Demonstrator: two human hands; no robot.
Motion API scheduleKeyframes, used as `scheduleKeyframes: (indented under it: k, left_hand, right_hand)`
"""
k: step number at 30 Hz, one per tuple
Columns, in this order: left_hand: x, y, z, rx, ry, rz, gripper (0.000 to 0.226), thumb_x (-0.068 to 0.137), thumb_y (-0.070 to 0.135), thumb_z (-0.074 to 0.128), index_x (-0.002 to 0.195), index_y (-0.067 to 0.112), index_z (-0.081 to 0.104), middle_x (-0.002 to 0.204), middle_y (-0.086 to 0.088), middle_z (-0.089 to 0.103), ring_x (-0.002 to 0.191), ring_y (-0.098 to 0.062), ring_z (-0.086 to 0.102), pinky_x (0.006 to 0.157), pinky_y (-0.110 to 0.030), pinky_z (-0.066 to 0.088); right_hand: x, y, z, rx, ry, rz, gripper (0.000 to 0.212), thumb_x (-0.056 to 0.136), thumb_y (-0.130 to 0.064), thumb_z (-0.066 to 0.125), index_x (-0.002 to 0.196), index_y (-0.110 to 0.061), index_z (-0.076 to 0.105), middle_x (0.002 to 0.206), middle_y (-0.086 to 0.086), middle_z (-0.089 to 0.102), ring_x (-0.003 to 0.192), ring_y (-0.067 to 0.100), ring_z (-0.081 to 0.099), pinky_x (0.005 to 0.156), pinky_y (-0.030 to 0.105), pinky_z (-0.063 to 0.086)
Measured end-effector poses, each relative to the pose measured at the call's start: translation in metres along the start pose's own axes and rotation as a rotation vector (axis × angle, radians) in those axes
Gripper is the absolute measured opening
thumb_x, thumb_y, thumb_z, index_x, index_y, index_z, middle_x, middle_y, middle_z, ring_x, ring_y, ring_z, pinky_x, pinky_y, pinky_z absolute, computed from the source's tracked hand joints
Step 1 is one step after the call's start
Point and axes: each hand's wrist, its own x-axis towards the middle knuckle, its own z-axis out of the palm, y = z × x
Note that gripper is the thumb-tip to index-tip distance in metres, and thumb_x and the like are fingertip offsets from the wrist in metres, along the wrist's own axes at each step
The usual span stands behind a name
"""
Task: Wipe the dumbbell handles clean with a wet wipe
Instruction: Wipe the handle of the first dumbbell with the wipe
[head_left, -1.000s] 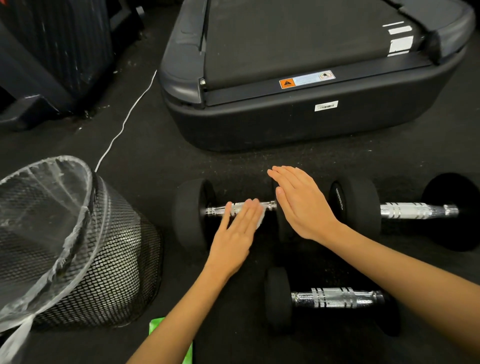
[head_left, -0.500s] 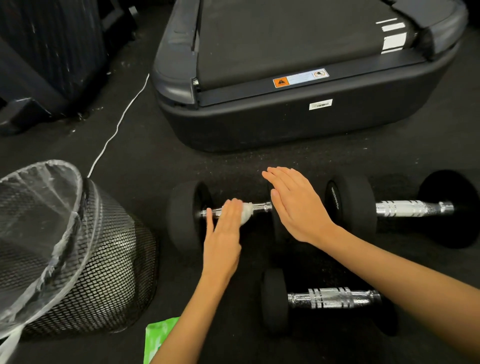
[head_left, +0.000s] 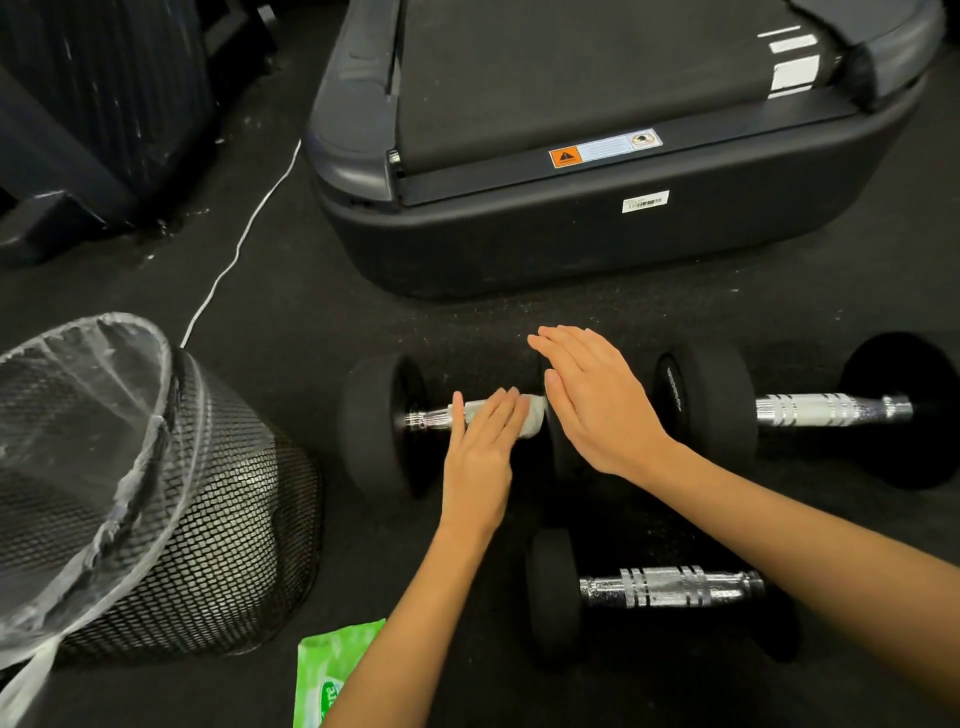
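Observation:
Three black dumbbells with chrome handles lie on the dark floor. On the left dumbbell (head_left: 371, 423), my left hand (head_left: 480, 457) presses a white wet wipe (head_left: 530, 418) flat against the handle near its right end. My right hand (head_left: 592, 400) rests flat, fingers together, on that dumbbell's right weight, which it hides. A second dumbbell (head_left: 826, 410) lies to the right, a third dumbbell (head_left: 660, 587) nearer me, between my forearms.
A black mesh bin (head_left: 208, 545) with a clear liner stands at the left. A green wipes pack (head_left: 332, 670) lies at the bottom edge beside my left forearm. A treadmill base (head_left: 571, 244) sits just behind the dumbbells, with a white cable (head_left: 239, 249) on the floor.
My left hand slid the wipe left along the handle, then back right toward the weight. My right hand stayed on the right weight.

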Motion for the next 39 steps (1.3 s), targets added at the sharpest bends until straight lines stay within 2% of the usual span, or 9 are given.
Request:
scheduleKeyframes:
  k: [3, 9, 11, 14, 16, 22, 28, 34, 39]
  left_hand:
    - [0.012, -0.002, -0.001, 0.008, -0.039, -0.001, 0.048, 0.084, -0.004, 0.065, 0.131, 0.003, 0.057, 0.123, -0.009, 0.065, 0.119, -0.022, 0.059, 0.121, -0.049, 0.009]
    - [0.033, -0.004, -0.005, 0.104, -0.073, -0.087, 0.055, 0.086, -0.002, 0.064, 0.138, 0.005, 0.049, 0.073, 0.001, 0.063, 0.07, -0.014, 0.062, 0.121, -0.048, 0.007]
    - [0.032, -0.008, -0.005, 0.057, -0.061, -0.142, 0.045, 0.089, -0.002, 0.062, 0.132, 0.007, 0.056, 0.079, -0.001, 0.066, 0.077, -0.014, 0.064, 0.121, -0.043, 0.001]
    - [0.026, -0.01, -0.012, -0.157, -0.113, -0.109, 0.032, 0.099, 0.011, 0.05, 0.13, 0.007, 0.057, 0.134, -0.008, 0.058, 0.13, -0.011, 0.048, 0.122, -0.034, 0.001]
    - [0.023, -0.008, -0.015, -0.224, -0.18, -0.067, 0.037, 0.102, 0.021, 0.046, 0.136, 0.009, 0.053, 0.144, -0.006, 0.05, 0.138, -0.008, 0.039, 0.123, -0.031, 0.004]
    - [0.034, -0.003, -0.002, -0.048, -0.234, 0.003, 0.042, 0.094, 0.015, 0.047, 0.135, 0.007, 0.053, 0.119, -0.004, 0.067, 0.114, -0.015, 0.059, 0.122, -0.04, 0.013]
    - [0.05, 0.001, -0.006, 0.136, -0.294, -0.012, 0.014, 0.096, 0.01, 0.049, 0.1, 0.011, 0.062, 0.079, 0.002, 0.06, 0.082, -0.017, 0.061, 0.122, -0.042, 0.004]
    - [0.016, -0.004, 0.004, -0.036, -0.143, 0.014, 0.044, 0.091, 0.001, 0.048, 0.135, 0.008, 0.053, 0.119, 0.0, 0.061, 0.11, -0.013, 0.057, 0.123, -0.042, 0.003]
    - [0.035, 0.004, 0.003, -0.055, -0.166, -0.068, 0.04, 0.087, 0.003, 0.052, 0.127, 0.007, 0.061, 0.107, -0.003, 0.068, 0.103, -0.015, 0.061, 0.122, -0.037, 0.005]
  right_hand:
    - [0.0, -0.001, 0.001, -0.003, 0.0, -0.002, 0.054, 0.099, -0.032, 0.022, 0.139, -0.009, 0.051, 0.141, 0.008, 0.054, 0.135, 0.021, 0.045, 0.118, 0.038, 0.027]
    - [0.0, 0.003, 0.001, 0.013, -0.011, -0.003, 0.051, 0.101, -0.031, 0.024, 0.14, -0.011, 0.049, 0.143, 0.005, 0.051, 0.137, 0.017, 0.041, 0.118, 0.033, 0.02]
    - [0.001, 0.003, 0.0, 0.016, -0.006, 0.0, 0.05, 0.101, -0.031, 0.024, 0.141, -0.012, 0.049, 0.144, 0.004, 0.051, 0.137, 0.016, 0.041, 0.119, 0.032, 0.02]
    - [0.001, 0.003, 0.001, 0.018, 0.0, 0.002, 0.049, 0.101, -0.03, 0.025, 0.14, -0.012, 0.049, 0.143, 0.004, 0.052, 0.137, 0.016, 0.041, 0.119, 0.033, 0.021]
    - [0.001, 0.003, 0.002, 0.018, 0.003, 0.005, 0.049, 0.101, -0.03, 0.025, 0.14, -0.013, 0.049, 0.143, 0.004, 0.052, 0.137, 0.016, 0.041, 0.119, 0.034, 0.022]
    - [-0.001, 0.001, 0.004, 0.017, 0.024, 0.002, 0.048, 0.101, -0.028, 0.026, 0.139, -0.011, 0.05, 0.143, 0.005, 0.052, 0.137, 0.018, 0.042, 0.118, 0.033, 0.021]
    - [0.001, 0.003, 0.002, -0.018, -0.001, -0.006, 0.048, 0.101, -0.028, 0.026, 0.14, -0.013, 0.049, 0.144, 0.005, 0.051, 0.137, 0.017, 0.041, 0.118, 0.033, 0.021]
    - [0.002, 0.003, 0.003, 0.005, 0.014, 0.012, 0.048, 0.101, -0.029, 0.027, 0.139, -0.013, 0.051, 0.142, 0.004, 0.053, 0.136, 0.016, 0.042, 0.118, 0.031, 0.02]
    - [0.003, 0.001, 0.005, -0.008, 0.028, 0.016, 0.048, 0.101, -0.029, 0.027, 0.138, -0.012, 0.052, 0.141, 0.005, 0.054, 0.136, 0.017, 0.043, 0.119, 0.035, 0.024]
